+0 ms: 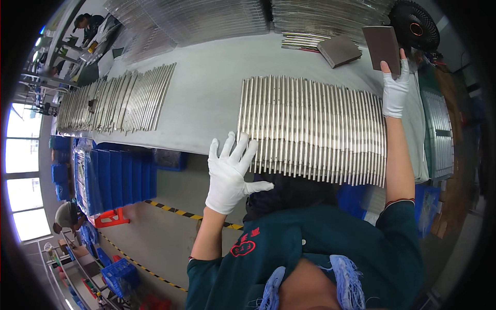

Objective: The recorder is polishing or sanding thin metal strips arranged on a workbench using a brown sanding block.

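A wide row of shiny metal rods point(312, 126) lies side by side on the pale-covered table, their near ends reaching past its front edge. My left hand point(228, 175), in a white glove, is open with fingers spread, its fingertips at the row's left end. Whether they touch the rods I cannot tell. Beyond the right end of the row, my right hand point(397, 87) grips a dark brown rectangular block point(381, 47) held up off the table. Its glove leaves some fingertips bare. A second brown block point(339, 50) rests near the back, beside a few more rods point(305, 41).
Another batch of metal rods point(116, 101) lies at the table's left. Stacked clear plastic trays point(206, 23) line the back, with a black fan point(415, 28) at the right corner. Blue bins point(121, 178) stand below left. Two people are at work far left.
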Demonstrator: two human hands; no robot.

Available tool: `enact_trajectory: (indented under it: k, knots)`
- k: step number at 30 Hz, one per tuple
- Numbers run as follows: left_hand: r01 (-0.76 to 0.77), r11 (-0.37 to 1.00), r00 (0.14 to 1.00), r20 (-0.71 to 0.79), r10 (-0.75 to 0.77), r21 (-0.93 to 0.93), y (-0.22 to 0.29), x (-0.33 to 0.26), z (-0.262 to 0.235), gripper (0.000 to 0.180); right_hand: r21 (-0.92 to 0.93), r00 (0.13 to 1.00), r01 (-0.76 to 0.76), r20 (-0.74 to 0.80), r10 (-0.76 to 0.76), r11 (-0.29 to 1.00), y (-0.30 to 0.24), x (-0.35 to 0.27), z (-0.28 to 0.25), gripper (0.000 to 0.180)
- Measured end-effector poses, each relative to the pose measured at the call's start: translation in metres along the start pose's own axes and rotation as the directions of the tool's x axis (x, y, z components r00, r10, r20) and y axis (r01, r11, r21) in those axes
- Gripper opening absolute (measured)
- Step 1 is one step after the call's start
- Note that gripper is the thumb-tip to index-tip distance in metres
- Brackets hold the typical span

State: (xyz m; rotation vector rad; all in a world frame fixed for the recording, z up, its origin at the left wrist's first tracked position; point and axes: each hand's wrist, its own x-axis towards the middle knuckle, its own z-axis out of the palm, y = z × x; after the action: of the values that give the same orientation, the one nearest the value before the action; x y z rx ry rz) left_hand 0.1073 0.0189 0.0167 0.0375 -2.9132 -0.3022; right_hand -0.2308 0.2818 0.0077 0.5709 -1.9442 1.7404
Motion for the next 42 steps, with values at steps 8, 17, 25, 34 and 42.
enact_trajectory:
  k: [8, 17, 25, 34, 42]
  knots:
    - [-0.046, 0.998, 0.999, -0.016, 0.046, 0.044, 0.001, 0.027, -0.003, 0.104, -0.018, 1.0, -0.005, 0.001, 0.005, 1.0, 0.004, 0.0, 0.0, 0.064]
    - [-0.058, 0.998, 0.998, -0.033, 0.058, 0.001, -0.003, 0.028, 0.008, 0.103, -0.056, 1.0, -0.02, 0.001, 0.02, 0.998, 0.005, 0.001, 0.0, 0.064]
    - [-0.09, 0.996, 0.996, 0.009, 0.09, -0.02, 0.021, 0.04, 0.003, 0.104, -0.029, 0.999, -0.044, -0.004, 0.044, 0.999, 0.007, 0.0, 0.0, 0.063]
    - [-0.111, 0.993, 0.992, 0.057, 0.113, -0.038, 0.024, 0.038, -0.001, 0.1, -0.003, 1.0, -0.03, -0.004, 0.03, 1.0, 0.007, -0.001, 0.0, 0.063]
    - [-0.125, 0.985, 0.987, 0.09, 0.135, -0.115, 0.027, 0.031, -0.005, 0.094, -0.041, 0.999, -0.034, 0.017, 0.035, 0.999, 0.005, -0.001, 0.001, 0.063]
